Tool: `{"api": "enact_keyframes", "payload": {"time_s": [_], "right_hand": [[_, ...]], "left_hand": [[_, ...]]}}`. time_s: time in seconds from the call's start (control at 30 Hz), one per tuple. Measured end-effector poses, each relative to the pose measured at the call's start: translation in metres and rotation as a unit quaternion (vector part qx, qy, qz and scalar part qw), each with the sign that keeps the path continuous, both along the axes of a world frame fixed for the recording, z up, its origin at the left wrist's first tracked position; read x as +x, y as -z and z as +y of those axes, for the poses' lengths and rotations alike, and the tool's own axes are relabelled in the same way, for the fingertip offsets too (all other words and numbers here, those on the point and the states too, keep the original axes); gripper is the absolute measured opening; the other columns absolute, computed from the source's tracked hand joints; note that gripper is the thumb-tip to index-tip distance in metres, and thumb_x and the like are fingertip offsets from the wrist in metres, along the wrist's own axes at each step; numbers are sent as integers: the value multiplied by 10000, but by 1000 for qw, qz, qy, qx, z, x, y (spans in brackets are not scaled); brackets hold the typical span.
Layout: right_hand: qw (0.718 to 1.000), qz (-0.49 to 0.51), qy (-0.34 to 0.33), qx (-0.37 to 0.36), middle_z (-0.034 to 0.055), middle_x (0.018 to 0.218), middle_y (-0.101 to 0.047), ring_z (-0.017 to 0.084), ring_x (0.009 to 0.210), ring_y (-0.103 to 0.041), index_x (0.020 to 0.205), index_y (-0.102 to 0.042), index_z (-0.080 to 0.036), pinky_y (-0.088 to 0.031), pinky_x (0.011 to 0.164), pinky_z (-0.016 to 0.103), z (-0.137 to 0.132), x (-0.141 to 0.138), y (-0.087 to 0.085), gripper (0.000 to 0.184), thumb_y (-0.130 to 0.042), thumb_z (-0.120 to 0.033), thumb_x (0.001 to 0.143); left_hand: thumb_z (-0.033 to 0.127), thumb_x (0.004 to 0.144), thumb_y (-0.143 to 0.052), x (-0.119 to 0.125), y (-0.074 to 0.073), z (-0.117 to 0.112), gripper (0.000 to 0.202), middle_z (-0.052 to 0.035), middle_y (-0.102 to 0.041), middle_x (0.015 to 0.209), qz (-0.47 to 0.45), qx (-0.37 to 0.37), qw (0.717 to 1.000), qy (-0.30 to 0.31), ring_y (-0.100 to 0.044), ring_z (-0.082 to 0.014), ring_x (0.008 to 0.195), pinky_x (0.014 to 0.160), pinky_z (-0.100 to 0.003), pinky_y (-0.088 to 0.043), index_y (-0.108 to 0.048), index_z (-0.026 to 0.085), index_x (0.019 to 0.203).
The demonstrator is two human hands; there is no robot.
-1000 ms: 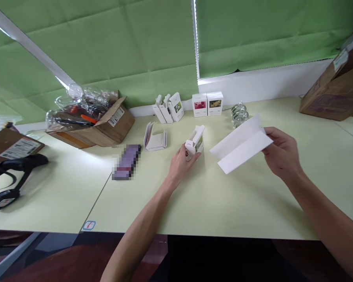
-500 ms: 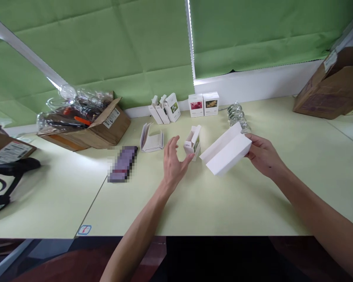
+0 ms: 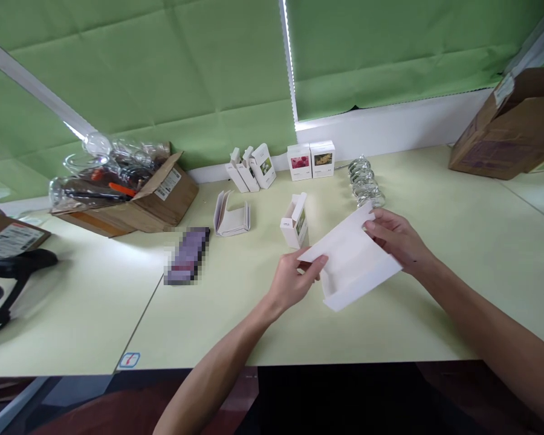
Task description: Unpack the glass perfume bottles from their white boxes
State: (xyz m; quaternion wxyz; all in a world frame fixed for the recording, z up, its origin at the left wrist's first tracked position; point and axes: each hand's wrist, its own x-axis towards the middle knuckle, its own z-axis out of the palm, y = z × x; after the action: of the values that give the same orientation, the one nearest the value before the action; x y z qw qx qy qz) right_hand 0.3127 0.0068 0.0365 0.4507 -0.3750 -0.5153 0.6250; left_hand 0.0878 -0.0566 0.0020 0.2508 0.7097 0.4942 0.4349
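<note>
Pinching the left corner of a creased white card [image 3: 351, 260] between thumb and fingers of the left hand [image 3: 294, 281], and gripping its upper-right edge with the right hand [image 3: 399, 241], thumb over the upper face. Holding the white card tilted and spread between both hands over the near part of the worktop [image 3: 236, 320], with a narrow strip turned up along the near edge. Handling, judging by its lie, a piece already creased but not yet closed into any box shape.

Facing, just beyond the left hand, an upright carton [image 3: 294, 223], apparently formed but open at the top, so seemingly only part finished. Seeing farther left some folded white pieces [image 3: 233, 222], standing partly open, and near them a pixelated purple object [image 3: 188, 257].

Looking toward the back, finding three slim cartons [image 3: 249, 171] leaning together, leaving unclear any closing of their tops; beside them, two flower-pictured boxes [image 3: 312, 162], looking complete and shut. Noticing a shiny clear-plastic bundle [image 3: 365, 181] right of these, seemingly untouched, and cardboard boxes [image 3: 503, 136] toward both ends.
</note>
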Motion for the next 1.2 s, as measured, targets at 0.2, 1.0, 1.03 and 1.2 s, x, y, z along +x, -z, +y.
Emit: {"api": "enact_keyframes", "payload": {"time_s": [0.2, 1.0, 1.03, 1.2], "right_hand": [[990, -65, -122, 30, 73, 1105, -745, 242, 933, -718, 1206, -664, -280, -589, 733, 365, 0, 7, 4, 476, -801, -359, 757], [987, -92, -24, 129, 50, 1104, -768, 235, 893, -738, 1172, -738, -277, -610, 707, 339, -18, -6, 3, 354, -767, -341, 825], [987, -90, -16, 130, 48, 1117, -764, 237, 911, -736, 1172, -739, -278, -610, 721, 341, -18, -5, 3, 356, -770, -341, 823], [997, -39, -3, 73, 39, 1097, -771, 242, 885, -743, 1247, -697, -298, -612, 738, 367, -12, 1, 10, 444, -781, -353, 815]], "left_hand": [[161, 920, -604, -13, 1, 3, 149, -41, -769, 837, 138, 311, 935, -101, -723, -145, 705, 622, -227, -561, -729, 203, 990], [383, 914, -651, -12, -20, -3, 250, -20, -652, 922, -146, 52, 985, -78, -636, -104, 693, 588, -228, -549, -585, 233, 1103], [393, 904, -662, -13, -22, -2, 297, -30, -646, 982, -149, 35, 987, -57, -643, -109, 713, 593, -233, -552, -566, 247, 1144], [391, 893, -690, -18, -27, -1, 597, -23, -615, 916, -168, -21, 983, 66, -570, -96, 597, 482, -227, -469, -424, 316, 1422]]}}
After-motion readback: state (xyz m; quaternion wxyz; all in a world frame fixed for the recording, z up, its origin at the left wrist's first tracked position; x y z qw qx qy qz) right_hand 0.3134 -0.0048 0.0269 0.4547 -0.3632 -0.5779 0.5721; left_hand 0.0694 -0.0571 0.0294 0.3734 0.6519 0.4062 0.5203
